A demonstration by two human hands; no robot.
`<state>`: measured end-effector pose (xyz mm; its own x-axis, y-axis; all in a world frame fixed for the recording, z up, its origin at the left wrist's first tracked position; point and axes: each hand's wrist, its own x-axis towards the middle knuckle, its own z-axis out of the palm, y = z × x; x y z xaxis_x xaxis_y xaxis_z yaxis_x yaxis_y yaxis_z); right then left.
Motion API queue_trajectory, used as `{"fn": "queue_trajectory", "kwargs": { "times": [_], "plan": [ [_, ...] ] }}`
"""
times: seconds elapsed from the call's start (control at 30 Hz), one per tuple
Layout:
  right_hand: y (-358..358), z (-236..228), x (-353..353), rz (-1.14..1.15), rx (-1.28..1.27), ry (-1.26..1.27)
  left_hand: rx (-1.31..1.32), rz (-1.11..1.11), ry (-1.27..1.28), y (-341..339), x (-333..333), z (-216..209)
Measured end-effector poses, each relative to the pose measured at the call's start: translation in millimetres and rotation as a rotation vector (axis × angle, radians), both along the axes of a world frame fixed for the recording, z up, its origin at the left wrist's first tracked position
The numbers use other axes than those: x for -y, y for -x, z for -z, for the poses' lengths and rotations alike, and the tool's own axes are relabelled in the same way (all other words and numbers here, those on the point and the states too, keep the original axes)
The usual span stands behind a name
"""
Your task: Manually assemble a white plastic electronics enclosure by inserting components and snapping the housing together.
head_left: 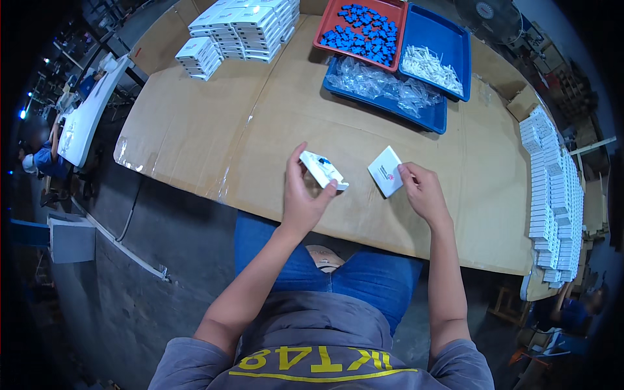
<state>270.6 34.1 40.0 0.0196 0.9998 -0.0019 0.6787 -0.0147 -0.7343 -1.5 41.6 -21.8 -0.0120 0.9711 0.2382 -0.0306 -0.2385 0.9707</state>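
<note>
My left hand (304,200) grips a small open white box (323,170) by its edges, fingers on one side and thumb on the other. A small blue piece (324,161) shows inside it; the rest of its contents is too small to make out. Apart from it, to the right, a flat white box lid (385,171) with a small printed mark is pinched at its right edge by my right hand (422,190). Both are held above the cardboard-covered table (266,156).
A red tray (317,40) of small blue parts and a blue tray (465,49) of white pieces rest over another blue tray (442,120) of clear plastic bags. White boxes (240,29) are stacked far left, more boxes (552,195) at right. A person (49,159) sits at a white table (84,127).
</note>
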Motion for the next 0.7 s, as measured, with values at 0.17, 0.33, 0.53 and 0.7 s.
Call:
{"fn": "queue_trajectory", "kwargs": {
  "times": [0.17, 0.33, 0.53, 0.7],
  "plan": [
    [-14.1, 31.5, -14.5, 0.062, -0.062, -0.050, 0.553, -0.020, 0.412, 8.4, 14.2, -8.6],
    [4.5, 40.4, -7.5, 0.094, 0.277, -0.264, 0.947, 0.129, 0.684, 20.0, 22.3, -15.4],
    [38.5, 47.9, -1.6, 0.153, 0.471, -0.166, 1.057, 0.366, 0.811, 20.5, 24.1, -18.9],
    [13.2, 42.7, -7.2, 0.154, 0.181, -0.361, 1.144, 0.420, 0.802, 18.4, 25.2, -20.1]
  ]
}}
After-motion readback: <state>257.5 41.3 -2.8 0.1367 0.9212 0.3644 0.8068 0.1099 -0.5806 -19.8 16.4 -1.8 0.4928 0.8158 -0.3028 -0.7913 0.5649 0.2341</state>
